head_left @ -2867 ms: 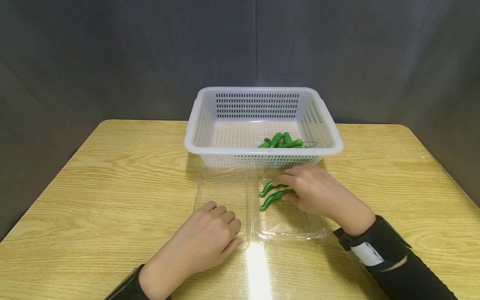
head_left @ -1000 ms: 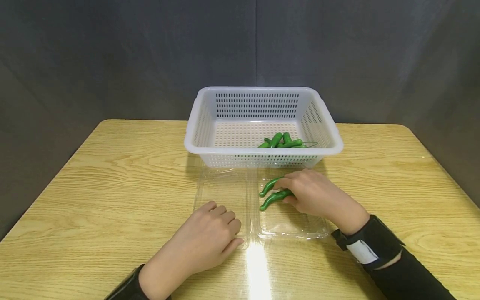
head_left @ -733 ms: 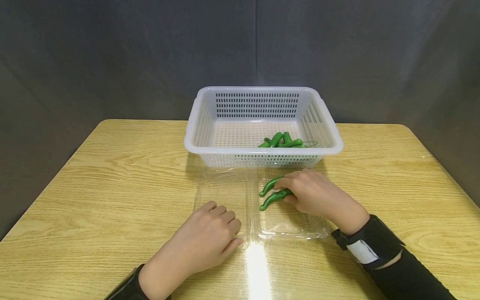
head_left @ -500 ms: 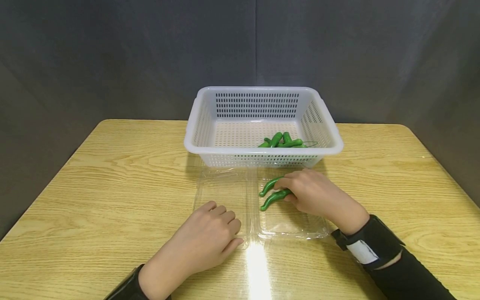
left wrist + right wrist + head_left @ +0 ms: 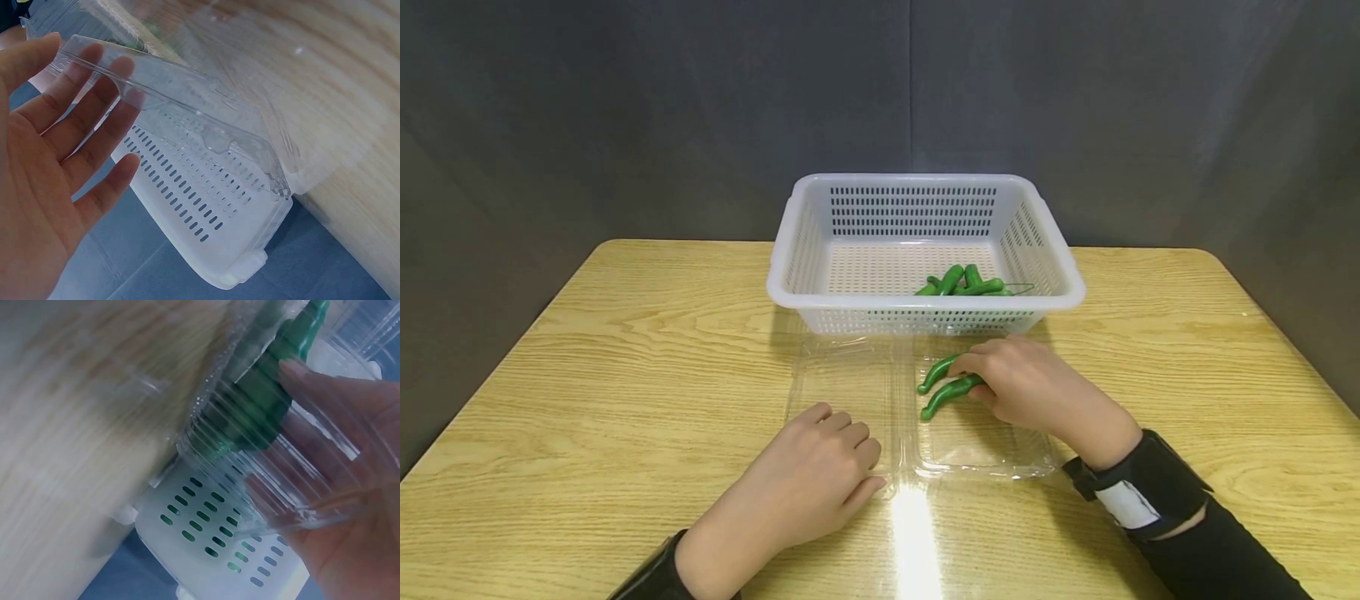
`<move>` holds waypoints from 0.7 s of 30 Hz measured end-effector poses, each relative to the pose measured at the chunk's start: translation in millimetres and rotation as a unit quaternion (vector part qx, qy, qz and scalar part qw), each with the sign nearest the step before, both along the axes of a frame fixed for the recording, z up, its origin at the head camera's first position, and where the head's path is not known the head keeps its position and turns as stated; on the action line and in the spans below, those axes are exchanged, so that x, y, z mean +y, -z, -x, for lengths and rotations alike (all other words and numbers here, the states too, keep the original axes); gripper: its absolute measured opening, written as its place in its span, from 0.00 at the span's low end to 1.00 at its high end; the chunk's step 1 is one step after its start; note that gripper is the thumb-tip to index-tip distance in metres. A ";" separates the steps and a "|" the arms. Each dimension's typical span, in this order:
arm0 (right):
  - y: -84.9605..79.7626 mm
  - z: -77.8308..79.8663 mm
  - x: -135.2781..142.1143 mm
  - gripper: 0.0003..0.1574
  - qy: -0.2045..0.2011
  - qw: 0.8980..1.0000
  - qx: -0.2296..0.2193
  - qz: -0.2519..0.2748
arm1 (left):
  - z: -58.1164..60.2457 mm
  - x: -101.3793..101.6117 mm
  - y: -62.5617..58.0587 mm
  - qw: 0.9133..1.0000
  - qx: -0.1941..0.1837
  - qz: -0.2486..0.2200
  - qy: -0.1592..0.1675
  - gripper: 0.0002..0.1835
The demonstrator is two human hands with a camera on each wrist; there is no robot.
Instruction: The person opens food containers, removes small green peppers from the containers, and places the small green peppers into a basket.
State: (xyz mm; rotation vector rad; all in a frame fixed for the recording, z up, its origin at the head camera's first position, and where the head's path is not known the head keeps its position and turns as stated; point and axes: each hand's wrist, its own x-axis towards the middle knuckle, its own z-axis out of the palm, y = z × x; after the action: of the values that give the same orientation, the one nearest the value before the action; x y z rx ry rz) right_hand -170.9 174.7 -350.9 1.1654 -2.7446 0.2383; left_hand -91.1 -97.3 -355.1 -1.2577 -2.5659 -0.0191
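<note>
A clear plastic clamshell container lies unfolded, its left half point(image 5: 850, 379) and right half point(image 5: 955, 454) side by side. Two green chili peppers lie across the right half: a farther one point(image 5: 936, 374) and a nearer one point(image 5: 946, 397). My right hand point(image 5: 1026, 383) is over their right ends, which it hides, with thumb and fingers around the nearer pepper. In the right wrist view the thumb presses on a green pepper point(image 5: 256, 394), seen through the container's ribbed wall. My left hand point(image 5: 812, 475), fingers loosely bent and holding nothing, rests by the left half's near edge.
Just behind the container stands a white slotted basket point(image 5: 785, 283) with several green peppers point(image 5: 973, 287) at its front right. Both sit on a wood-grain table point(image 5: 625, 375). A dark grey curtain point(image 5: 700, 125) hangs behind the table.
Since the earliest frame, my right hand has shifted slightly left and toward me over the peppers. During the last second it has barely moved. The left hand is still.
</note>
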 end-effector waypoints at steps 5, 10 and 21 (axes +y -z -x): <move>-3.3 -0.5 1.0 0.17 -0.006 1.000 0.015 0.007 | -0.3 0.0 0.2 1.000 0.001 0.000 -0.001 0.17; -8.1 -1.7 1.9 0.16 -0.015 0.999 0.032 0.016 | -0.3 0.2 0.4 1.000 -0.001 0.002 -0.003 0.17; -23.2 -6.7 1.1 0.17 -0.044 0.994 0.089 0.034 | -0.1 0.1 0.0 1.000 -0.003 0.000 -0.001 0.17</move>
State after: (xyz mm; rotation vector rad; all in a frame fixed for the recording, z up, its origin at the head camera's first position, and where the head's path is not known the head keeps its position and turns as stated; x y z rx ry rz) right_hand -164.1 175.8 -327.6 1.2264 -2.5160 0.2237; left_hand -91.0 -97.2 -355.0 -1.2562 -2.5728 -0.0210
